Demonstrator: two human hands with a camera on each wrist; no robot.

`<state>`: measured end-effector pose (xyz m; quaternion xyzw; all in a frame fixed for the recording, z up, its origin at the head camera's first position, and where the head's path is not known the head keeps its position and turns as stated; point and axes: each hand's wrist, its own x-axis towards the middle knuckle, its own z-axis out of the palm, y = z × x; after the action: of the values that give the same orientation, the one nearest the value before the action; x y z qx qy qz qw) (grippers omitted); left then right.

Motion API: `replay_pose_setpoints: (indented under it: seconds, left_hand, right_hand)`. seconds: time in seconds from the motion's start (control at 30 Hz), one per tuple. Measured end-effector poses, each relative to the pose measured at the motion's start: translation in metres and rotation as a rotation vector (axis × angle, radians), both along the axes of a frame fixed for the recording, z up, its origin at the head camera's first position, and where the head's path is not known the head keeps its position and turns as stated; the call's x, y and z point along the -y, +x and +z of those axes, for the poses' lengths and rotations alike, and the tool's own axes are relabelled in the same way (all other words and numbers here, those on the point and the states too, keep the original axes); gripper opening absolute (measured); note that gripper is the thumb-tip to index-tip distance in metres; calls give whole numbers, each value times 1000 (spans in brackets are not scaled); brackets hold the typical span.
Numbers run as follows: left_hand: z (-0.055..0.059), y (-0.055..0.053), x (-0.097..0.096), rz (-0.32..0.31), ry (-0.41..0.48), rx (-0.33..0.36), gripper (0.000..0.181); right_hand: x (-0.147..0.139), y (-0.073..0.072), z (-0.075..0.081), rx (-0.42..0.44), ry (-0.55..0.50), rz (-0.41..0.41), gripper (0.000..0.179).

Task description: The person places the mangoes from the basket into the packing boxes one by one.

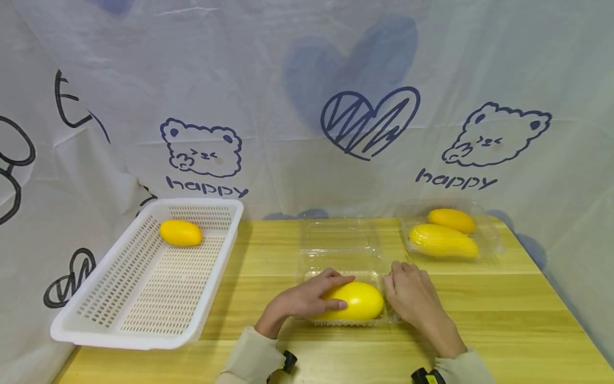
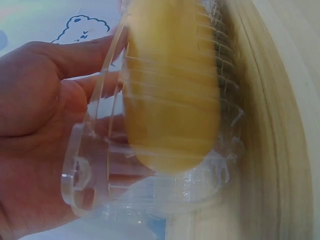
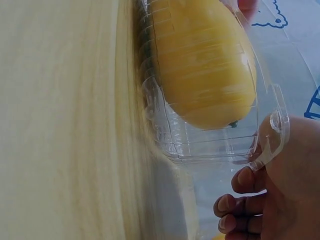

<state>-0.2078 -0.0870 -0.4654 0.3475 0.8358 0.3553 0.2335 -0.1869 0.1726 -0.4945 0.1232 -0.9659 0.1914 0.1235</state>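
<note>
A large yellow mango-shaped fruit (image 1: 361, 302) lies in the base of a clear plastic clamshell box (image 1: 342, 322). The box's lid (image 1: 338, 242) is folded back towards the wall. My left hand (image 1: 307, 297) holds the fruit from the left, thumb on the near side and fingers over the far side. In the left wrist view the box wall (image 2: 80, 175) stands in front of that hand. At the box's right edge my right hand (image 1: 414, 296) has curled fingers and pinches the rim tab (image 3: 278, 125). A small dark stem mark (image 3: 233, 124) shows on the fruit's end.
At the left stands a white perforated basket (image 1: 192, 333) with one yellow fruit (image 1: 180, 233) inside. A second clear box (image 1: 494, 242) at the back right holds two yellow fruits (image 1: 443, 241). A printed cloth (image 1: 288, 176) hangs behind the wooden table (image 1: 508, 320).
</note>
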Motion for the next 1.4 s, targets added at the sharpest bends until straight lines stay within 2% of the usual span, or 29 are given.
replay_pose_setpoints:
  seconds: [0.23,0.63,1.03,1.17,1.33,1.4]
  left_hand:
    - [1,1,0,24,7,-33,57]
    - [2,4,-1,21,1,-32,58]
    - [16,6,6,26,42,-38,52]
    - [26,5,13,69,120,-132,46]
    - [42,2,15,206,273,-322,37]
    - [53,-1,14,253,290,-382,35]
  right_hand:
    - [0,0,-1,-5,-13,2,26]
    - [-1,2,0,19,-13,-9,25]
    - [0,3,4,18,-14,-6,26]
    - [0,2,1,11,-18,2,27]
    - [0,2,-1,-9,-14,17,28]
    - [-2,2,-1,-14,-13,16,28]
